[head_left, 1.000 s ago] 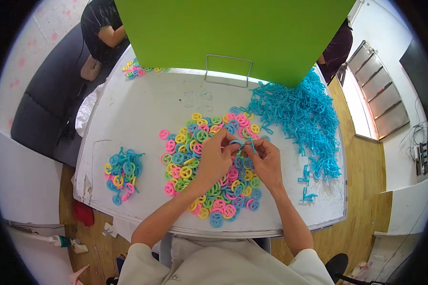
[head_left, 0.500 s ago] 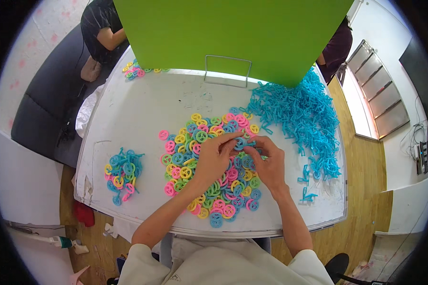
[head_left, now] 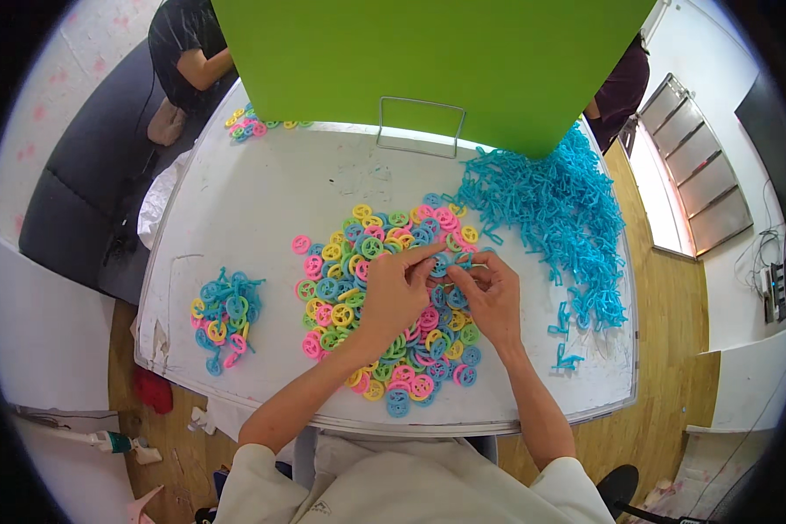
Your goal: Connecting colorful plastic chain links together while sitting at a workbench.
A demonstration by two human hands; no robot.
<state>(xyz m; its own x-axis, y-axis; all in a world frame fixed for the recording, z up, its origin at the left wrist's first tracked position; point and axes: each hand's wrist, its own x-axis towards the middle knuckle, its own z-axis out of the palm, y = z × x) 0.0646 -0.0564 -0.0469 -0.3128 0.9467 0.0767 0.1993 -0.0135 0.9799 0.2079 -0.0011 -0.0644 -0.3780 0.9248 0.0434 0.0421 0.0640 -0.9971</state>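
Note:
A heap of small plastic wheels (head_left: 384, 306) in pink, yellow, green and blue lies in the middle of the white table (head_left: 262, 201). My left hand (head_left: 393, 293) and my right hand (head_left: 491, 297) meet above the heap. Between their fingertips they pinch a blue wheel (head_left: 441, 262) together with a thin blue stick piece. To the right spreads a big pile of blue stick pieces (head_left: 550, 210). A smaller pile of joined wheels and sticks (head_left: 223, 316) rests near the table's left edge.
A tall green board (head_left: 428, 61) on a wire stand (head_left: 419, 127) blocks the far side. Another person (head_left: 188, 52) sits at the far left by more coloured wheels (head_left: 249, 122). Someone in dark clothes (head_left: 620, 87) is at the far right. A dark bench (head_left: 79, 201) runs along the left.
My hands have drawn closer together over the heap, and the fingertips have shifted slightly on the blue piece. The piles have not moved.

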